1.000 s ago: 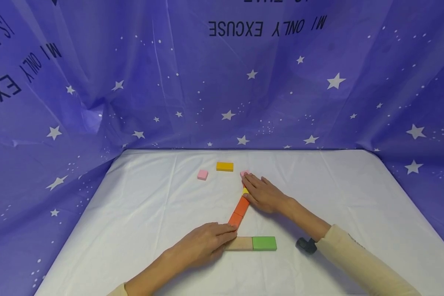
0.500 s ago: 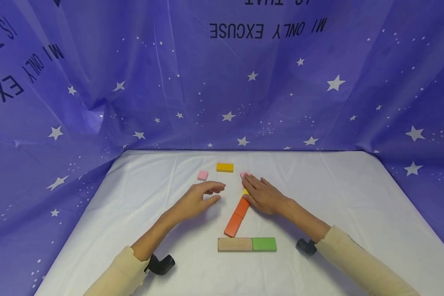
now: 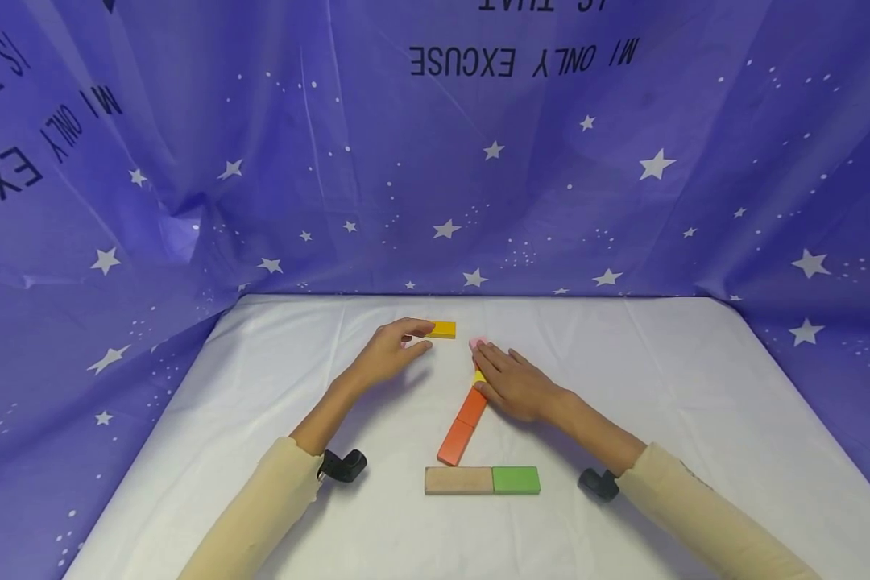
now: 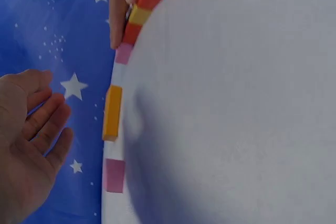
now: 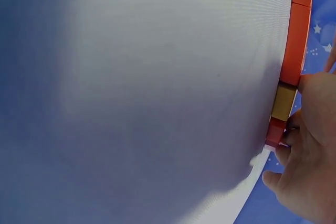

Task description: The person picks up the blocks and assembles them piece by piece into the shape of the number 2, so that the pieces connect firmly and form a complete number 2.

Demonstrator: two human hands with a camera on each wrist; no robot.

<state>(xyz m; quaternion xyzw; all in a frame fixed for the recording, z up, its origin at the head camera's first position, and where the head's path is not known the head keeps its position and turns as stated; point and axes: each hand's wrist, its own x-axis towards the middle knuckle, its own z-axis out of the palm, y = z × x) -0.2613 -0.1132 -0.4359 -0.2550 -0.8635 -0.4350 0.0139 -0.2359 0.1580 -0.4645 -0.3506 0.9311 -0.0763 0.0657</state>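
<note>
My left hand (image 3: pixel 390 351) hovers with loosely bent fingers over the far left of the table, its fingertips in front of an orange-yellow block (image 3: pixel 445 330). Below it a pink block is mostly covered in the head view; the left wrist view shows that pink block (image 4: pixel 115 176) whole. Nothing is held between thumb and fingers there. My right hand (image 3: pixel 525 388) rests with straight fingers along a slanting row: a pink block (image 3: pixel 476 342), a small red block (image 4: pixel 132 33), a small yellow block (image 3: pixel 479 376) and two orange-red blocks (image 3: pixel 471 408).
Nearer the front, a plain wooden block (image 3: pixel 458 481) and a green block (image 3: pixel 516 480) lie end to end. A white cloth (image 3: pixel 623 346) covers the table. A purple star-patterned curtain (image 3: pixel 377 161) hangs behind it.
My left hand has left the near end of the orange-red row and moved up and away to the pink and orange-yellow blocks. My right hand has stayed on the row.
</note>
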